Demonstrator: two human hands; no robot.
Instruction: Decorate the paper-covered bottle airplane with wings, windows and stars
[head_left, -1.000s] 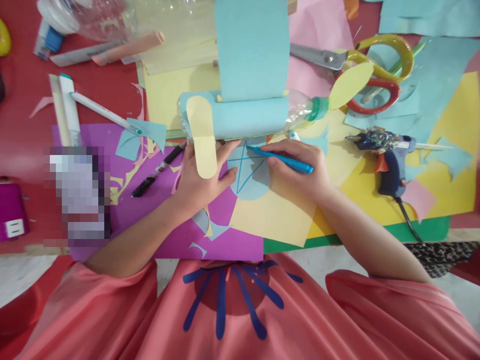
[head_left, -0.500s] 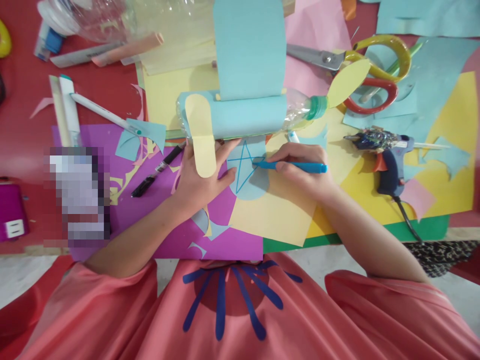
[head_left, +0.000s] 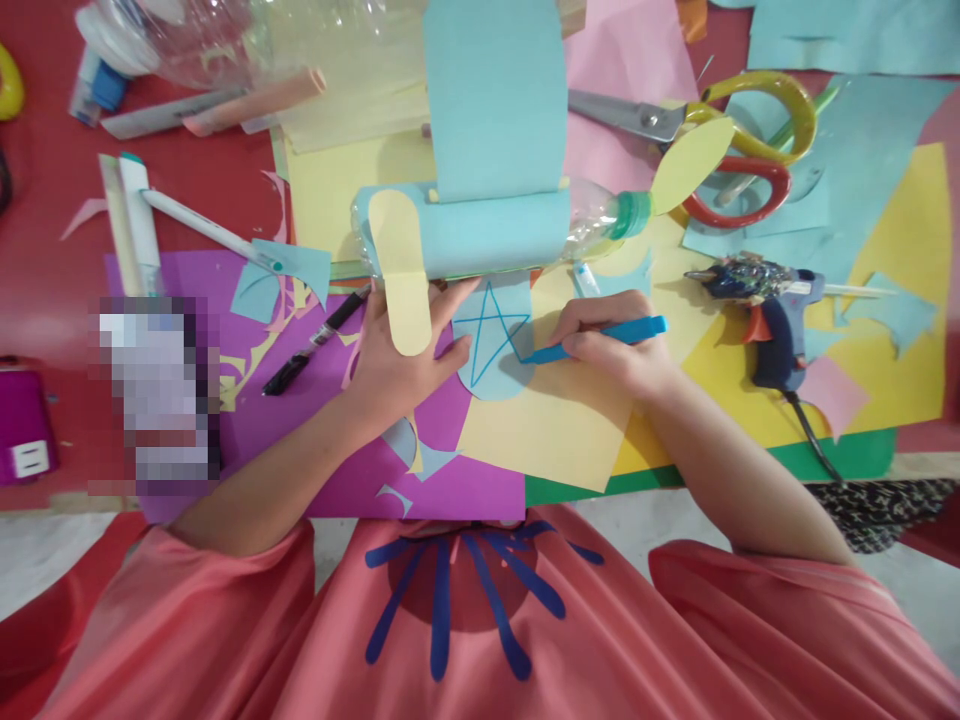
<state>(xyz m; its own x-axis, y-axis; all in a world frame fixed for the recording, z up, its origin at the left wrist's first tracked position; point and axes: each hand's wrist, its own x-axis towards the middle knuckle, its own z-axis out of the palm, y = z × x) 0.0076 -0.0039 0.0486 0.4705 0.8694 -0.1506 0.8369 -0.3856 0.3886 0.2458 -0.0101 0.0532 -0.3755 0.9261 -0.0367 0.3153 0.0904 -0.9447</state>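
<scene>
My right hand (head_left: pixel 619 340) is closed around a blue marker (head_left: pixel 585 343), its tip on the right edge of a light blue paper piece (head_left: pixel 499 370). A star in blue line shows on that paper. My left hand (head_left: pixel 409 345) lies with fingers spread at the paper's left edge, its fingertips touching it. Just beyond my hands a plastic bottle (head_left: pixel 589 220) wrapped in light blue paper lies on its side. A pale yellow paper strip (head_left: pixel 409 310) hangs from the bottle over the back of my left hand and hides part of it.
Scissors (head_left: pixel 664 120) with yellow and red handles lie at the upper right, above a glue gun (head_left: pixel 776 310). On the left are a black marker (head_left: pixel 315 340), a white pen (head_left: pixel 210 228) and a blurred-out object (head_left: pixel 154 390). Purple paper (head_left: pixel 465 490) and scraps cover the table.
My right hand has drawn the marker down and to the right, leaving a new line toward the paper's right edge. My left hand has stayed in place.
</scene>
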